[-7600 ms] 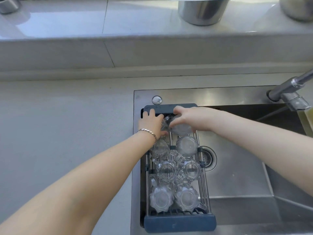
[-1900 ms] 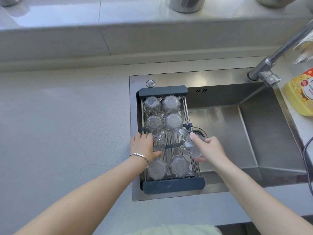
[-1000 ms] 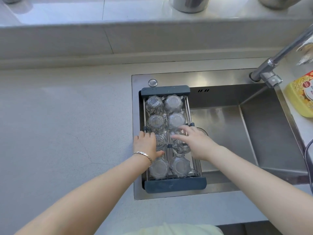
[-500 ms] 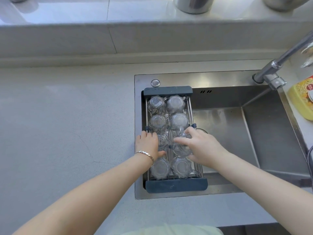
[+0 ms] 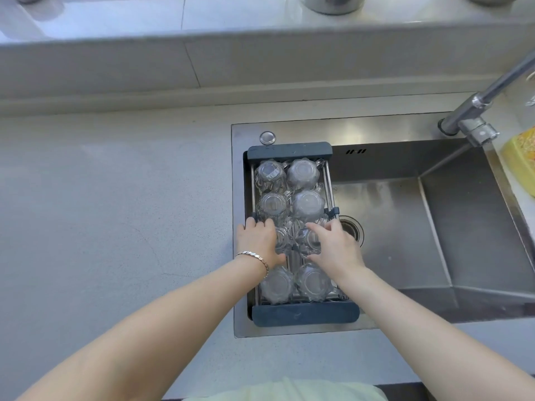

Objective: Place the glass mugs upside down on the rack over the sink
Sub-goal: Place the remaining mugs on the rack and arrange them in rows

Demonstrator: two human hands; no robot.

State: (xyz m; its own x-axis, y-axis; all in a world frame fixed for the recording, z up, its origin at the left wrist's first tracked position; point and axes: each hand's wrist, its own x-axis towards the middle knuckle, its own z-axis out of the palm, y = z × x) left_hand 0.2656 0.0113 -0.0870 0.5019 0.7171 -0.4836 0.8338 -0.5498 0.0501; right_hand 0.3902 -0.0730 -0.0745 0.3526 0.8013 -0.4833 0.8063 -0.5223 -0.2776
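A dark-framed wire rack (image 5: 289,151) spans the left end of the steel sink (image 5: 469,227). Several clear glass mugs stand on it upside down in two columns, the far pair at mug (image 5: 270,175) and mug (image 5: 302,172), the near pair at mug (image 5: 276,285) and mug (image 5: 314,282). In the third row my left hand (image 5: 256,241), with a bracelet on its wrist, wraps the left mug (image 5: 282,241). My right hand (image 5: 335,246) grips the right mug (image 5: 308,241), which sits upside down on the bars.
Grey countertop (image 5: 115,212) stretches to the left. The faucet (image 5: 474,111) reaches in from the upper right, beside a yellow bottle (image 5: 521,160). The drain (image 5: 351,230) lies right of the rack. Metal pots stand on the back ledge (image 5: 260,18).
My right hand brought a tilted mug from the rack's right edge down into the third row and turned it bottom up. My left hand stayed on its mug.
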